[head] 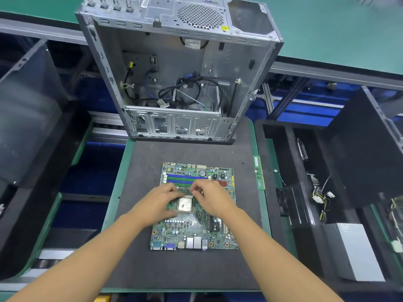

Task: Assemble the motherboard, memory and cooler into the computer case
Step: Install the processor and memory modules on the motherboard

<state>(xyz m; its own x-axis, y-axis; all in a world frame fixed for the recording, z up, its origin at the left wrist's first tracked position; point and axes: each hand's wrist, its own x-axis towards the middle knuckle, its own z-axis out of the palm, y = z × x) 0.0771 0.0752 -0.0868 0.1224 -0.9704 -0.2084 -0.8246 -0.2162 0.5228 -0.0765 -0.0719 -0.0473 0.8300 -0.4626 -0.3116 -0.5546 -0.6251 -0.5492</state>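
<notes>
The motherboard (192, 227) lies flat mid-mat (196, 269), probably for easy loading before it enters the open case (174, 62) at the mat's far edge, while the left hand (162, 200) and right hand (212, 199), fingers curled, pinch the memory stick (185, 188) by its ends over the board's far-edge slots.

Both hands worked close together, fingertips almost meeting.

Two bare forearms came in from the near corners and angled toward each other, wrists straight and palms facing down. The left hand (161, 201) had its fingers (177, 191) curled over one end of a thin memory stick (185, 188), with the thumb spread low and toward the body. The right hand (212, 199) was arched with raised knuckles, its fingertips (194, 190) bunched and pinching the other end. A narrow gap separated the two hands.
</notes>
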